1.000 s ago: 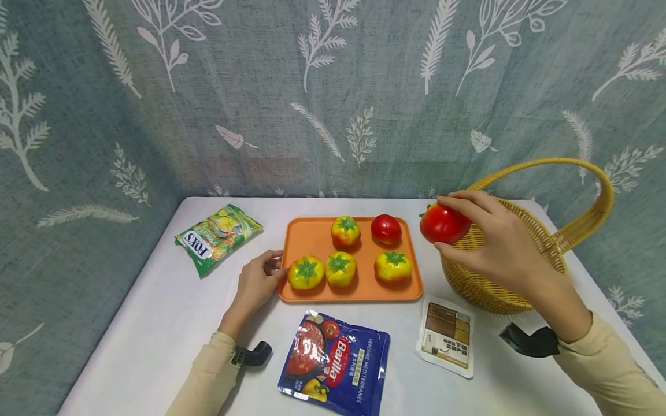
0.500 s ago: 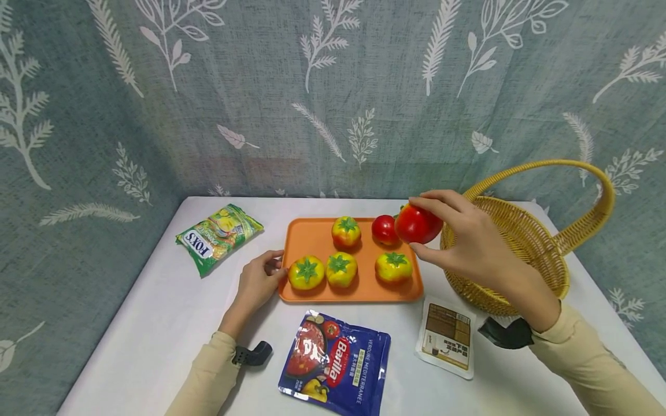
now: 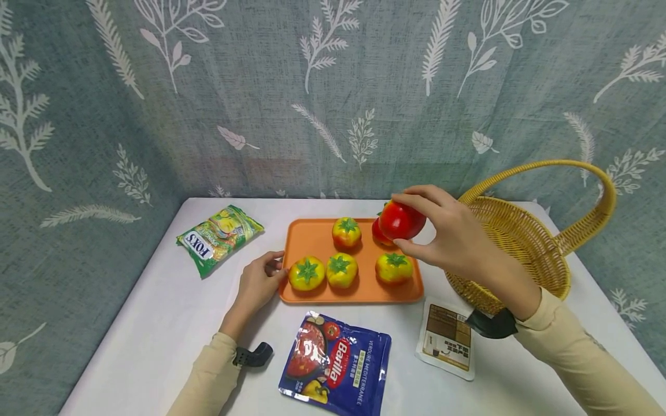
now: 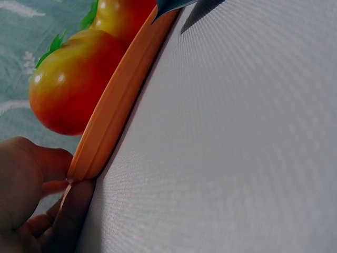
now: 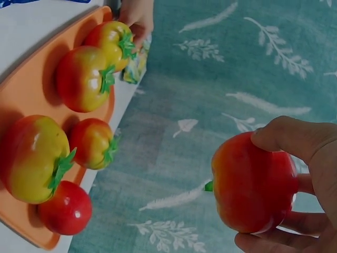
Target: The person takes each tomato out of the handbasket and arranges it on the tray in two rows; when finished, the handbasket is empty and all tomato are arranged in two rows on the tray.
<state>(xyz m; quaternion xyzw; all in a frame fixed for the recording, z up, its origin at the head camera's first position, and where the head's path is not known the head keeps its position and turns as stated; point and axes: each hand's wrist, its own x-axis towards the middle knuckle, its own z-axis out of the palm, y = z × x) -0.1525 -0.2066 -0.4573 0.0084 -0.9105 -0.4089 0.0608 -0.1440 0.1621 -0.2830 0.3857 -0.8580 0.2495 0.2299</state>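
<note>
Right arm: reaches in from the lower right, forearm slanting up toward the far edge of the orange tray, wrist raised off the table.
Right hand: fingers curled round a red tomato, forefinger over its top, thumb beneath; it is held in the air above the tray's far right corner, just over another red tomato lying there.
Left arm: lies along the white table, forearm angled toward the tray's near left corner.
Left hand: fingertips pinch the tray's rim, a yellow-red tomato just past them.
Wicker basket: behind the right wrist.
Blue pouch: between the two forearms.
</note>
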